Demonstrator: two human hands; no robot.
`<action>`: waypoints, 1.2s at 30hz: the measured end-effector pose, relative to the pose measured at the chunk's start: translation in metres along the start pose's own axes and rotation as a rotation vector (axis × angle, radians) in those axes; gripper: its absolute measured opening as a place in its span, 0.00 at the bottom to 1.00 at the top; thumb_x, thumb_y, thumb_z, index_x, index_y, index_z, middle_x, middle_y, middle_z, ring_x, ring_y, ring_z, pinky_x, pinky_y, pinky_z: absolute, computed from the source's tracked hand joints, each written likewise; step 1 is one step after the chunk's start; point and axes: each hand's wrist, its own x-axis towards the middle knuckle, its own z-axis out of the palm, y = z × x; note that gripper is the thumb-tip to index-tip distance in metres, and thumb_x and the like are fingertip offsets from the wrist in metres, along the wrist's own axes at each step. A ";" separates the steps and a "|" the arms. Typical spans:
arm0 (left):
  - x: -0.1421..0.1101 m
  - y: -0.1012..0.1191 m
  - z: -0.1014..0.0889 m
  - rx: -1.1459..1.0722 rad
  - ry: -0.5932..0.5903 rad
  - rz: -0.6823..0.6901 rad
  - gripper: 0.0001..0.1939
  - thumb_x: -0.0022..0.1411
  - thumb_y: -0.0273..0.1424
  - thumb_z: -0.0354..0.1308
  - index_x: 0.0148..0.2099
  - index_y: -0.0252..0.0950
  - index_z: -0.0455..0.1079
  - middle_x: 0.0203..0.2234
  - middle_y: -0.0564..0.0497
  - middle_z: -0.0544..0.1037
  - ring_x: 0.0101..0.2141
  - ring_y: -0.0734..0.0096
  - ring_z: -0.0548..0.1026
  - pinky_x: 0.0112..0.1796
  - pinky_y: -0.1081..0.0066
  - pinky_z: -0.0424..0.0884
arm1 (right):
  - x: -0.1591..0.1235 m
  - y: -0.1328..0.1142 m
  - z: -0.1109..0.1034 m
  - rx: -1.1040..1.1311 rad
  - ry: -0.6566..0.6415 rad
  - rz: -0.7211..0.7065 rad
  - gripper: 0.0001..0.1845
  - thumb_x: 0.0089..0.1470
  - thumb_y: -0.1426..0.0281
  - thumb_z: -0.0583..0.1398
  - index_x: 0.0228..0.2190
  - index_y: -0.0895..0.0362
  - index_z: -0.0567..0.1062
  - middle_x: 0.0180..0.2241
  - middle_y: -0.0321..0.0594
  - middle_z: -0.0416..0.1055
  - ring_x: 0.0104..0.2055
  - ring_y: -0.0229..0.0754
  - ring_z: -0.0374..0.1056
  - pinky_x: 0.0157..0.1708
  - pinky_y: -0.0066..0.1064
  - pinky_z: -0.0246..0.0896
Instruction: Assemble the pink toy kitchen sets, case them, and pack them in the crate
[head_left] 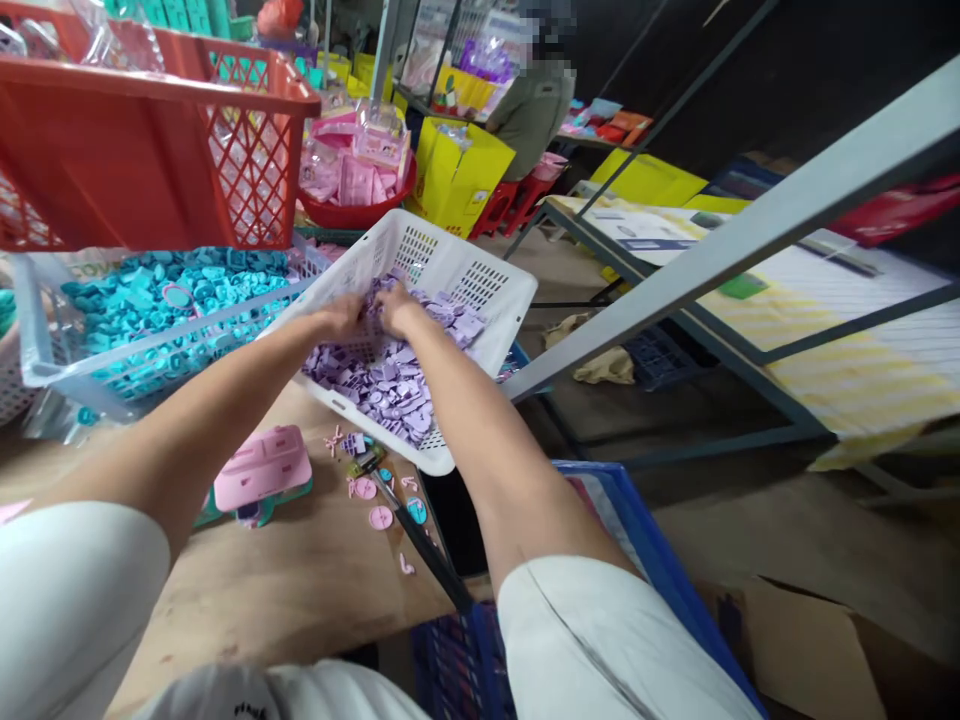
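Note:
Both of my arms reach forward into a white plastic basket (491, 275) heaped with small purple plastic pieces (390, 385). My left hand (345, 315) is at the pile near the basket's left side, its fingers partly sunk among the pieces. Close beside it, my right hand (395, 308) touches the same pile with bent fingers. What either hand grips is hidden by the hands and the pieces. Nearer me on the wooden table (285, 590) lie a pink plastic case (262, 465) with teal parts and a black-handled tool (424, 540).
A red crate (150, 150) rests above a clear bin of teal pieces (172, 300) at left. Small pink discs (381, 517) lie on the table. A grey metal post (712, 220) slants across the right. A blue crate (637, 520) stands below right. Another person (531, 115) is farther back.

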 end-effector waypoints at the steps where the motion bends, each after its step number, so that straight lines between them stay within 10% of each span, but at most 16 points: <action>1: -0.004 0.005 -0.009 -0.033 0.033 -0.005 0.18 0.72 0.26 0.47 0.57 0.23 0.70 0.50 0.37 0.77 0.49 0.60 0.76 0.50 0.65 0.71 | -0.003 0.000 -0.006 0.053 0.056 -0.002 0.17 0.61 0.76 0.57 0.51 0.60 0.74 0.59 0.53 0.67 0.54 0.45 0.69 0.54 0.35 0.66; 5: -0.060 0.017 -0.059 -0.360 0.206 0.011 0.21 0.71 0.25 0.39 0.55 0.24 0.70 0.42 0.43 0.78 0.39 0.68 0.76 0.41 0.70 0.71 | -0.031 -0.005 -0.039 0.432 0.276 0.001 0.16 0.66 0.75 0.51 0.52 0.67 0.69 0.53 0.59 0.70 0.46 0.39 0.72 0.48 0.32 0.66; 9: -0.196 0.027 -0.075 -0.558 0.163 0.089 0.15 0.70 0.27 0.42 0.45 0.30 0.71 0.33 0.49 0.76 0.31 0.73 0.73 0.35 0.72 0.69 | -0.118 -0.019 -0.067 0.719 0.237 -0.193 0.11 0.66 0.69 0.54 0.47 0.60 0.70 0.34 0.44 0.75 0.26 0.34 0.66 0.30 0.28 0.63; 12: -0.301 0.026 -0.016 -0.516 0.107 0.205 0.10 0.69 0.27 0.46 0.39 0.36 0.69 0.29 0.51 0.75 0.28 0.72 0.71 0.31 0.72 0.68 | -0.207 -0.038 -0.047 0.772 -0.138 -0.703 0.02 0.61 0.66 0.61 0.36 0.50 0.75 0.35 0.37 0.75 0.35 0.41 0.72 0.36 0.32 0.69; 15: -0.363 0.009 0.071 -0.217 0.111 0.268 0.08 0.68 0.25 0.49 0.39 0.36 0.70 0.32 0.48 0.76 0.28 0.68 0.71 0.28 0.69 0.66 | -0.270 -0.064 0.014 0.549 -0.319 -0.854 0.07 0.59 0.74 0.60 0.34 0.49 0.76 0.36 0.37 0.74 0.38 0.42 0.72 0.40 0.34 0.70; 18: -0.380 -0.010 0.125 0.018 0.171 0.296 0.11 0.71 0.24 0.49 0.47 0.34 0.73 0.39 0.43 0.77 0.34 0.64 0.73 0.34 0.67 0.70 | -0.290 -0.083 0.080 0.481 -0.090 -0.713 0.09 0.56 0.79 0.60 0.35 0.53 0.75 0.41 0.41 0.73 0.41 0.45 0.73 0.42 0.37 0.71; 21: -0.380 -0.019 0.135 0.088 0.263 0.263 0.17 0.70 0.24 0.52 0.58 0.38 0.72 0.51 0.40 0.76 0.45 0.59 0.73 0.45 0.61 0.72 | -0.291 -0.088 0.114 0.557 0.156 -0.602 0.06 0.58 0.76 0.60 0.36 0.54 0.75 0.48 0.48 0.72 0.50 0.50 0.73 0.50 0.44 0.71; 27: -0.381 -0.011 0.126 0.093 0.423 0.212 0.15 0.68 0.25 0.54 0.53 0.39 0.76 0.55 0.40 0.75 0.57 0.47 0.68 0.51 0.49 0.71 | -0.301 -0.090 0.101 0.801 0.409 -0.414 0.04 0.62 0.66 0.59 0.35 0.52 0.74 0.41 0.44 0.75 0.46 0.47 0.74 0.49 0.43 0.70; 36: -0.355 0.033 0.089 -0.480 0.795 0.207 0.19 0.68 0.29 0.57 0.60 0.40 0.65 0.45 0.44 0.75 0.45 0.64 0.76 0.43 0.65 0.77 | -0.299 -0.144 0.079 1.306 0.213 -0.338 0.13 0.61 0.57 0.60 0.40 0.52 0.71 0.36 0.41 0.76 0.37 0.42 0.75 0.37 0.34 0.74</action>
